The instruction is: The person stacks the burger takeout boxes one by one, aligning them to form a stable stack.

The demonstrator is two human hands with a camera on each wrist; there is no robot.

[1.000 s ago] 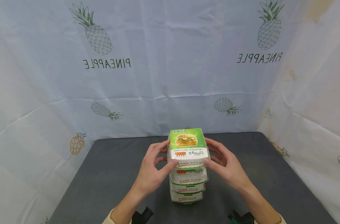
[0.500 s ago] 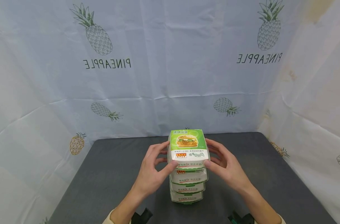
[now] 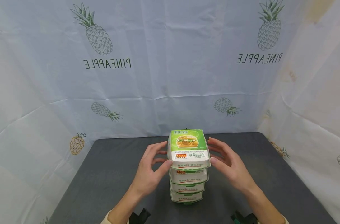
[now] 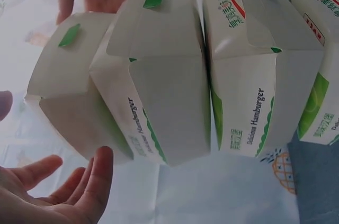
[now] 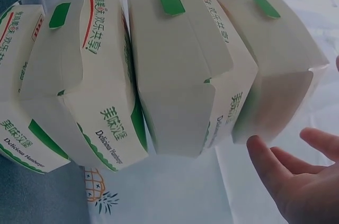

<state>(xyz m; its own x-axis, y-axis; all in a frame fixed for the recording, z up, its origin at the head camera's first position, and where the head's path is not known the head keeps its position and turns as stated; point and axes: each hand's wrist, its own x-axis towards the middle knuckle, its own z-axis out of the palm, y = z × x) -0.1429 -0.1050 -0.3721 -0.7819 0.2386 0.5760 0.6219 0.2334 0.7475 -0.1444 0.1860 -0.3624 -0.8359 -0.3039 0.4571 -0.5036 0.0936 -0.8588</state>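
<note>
Several white and green cardboard hamburger boxes stand in one uneven stack on the dark table. The top hamburger box [image 3: 188, 146], printed with a burger picture, juts toward the near side over the lower boxes [image 3: 188, 188]. My left hand [image 3: 148, 169] is at its left side, fingers loosely bent and the thumb by the front corner. On the other side, my right hand [image 3: 232, 168] mirrors it, fingertips just off the box. In the left wrist view, left fingers [image 4: 98, 181] spread beside the top box with a gap at the palm. Neither hand grips anything.
A dark table [image 3: 116, 174] extends around the stack on both sides. White cloth [image 3: 170, 77] with pineapple prints hangs behind it and at the sides. Dark wrist mounts [image 3: 140, 216] show at the near edge.
Both hands have loosened from the top box and moved slightly outward, left hand to the left and right hand to the right. The stack stays in place.
</note>
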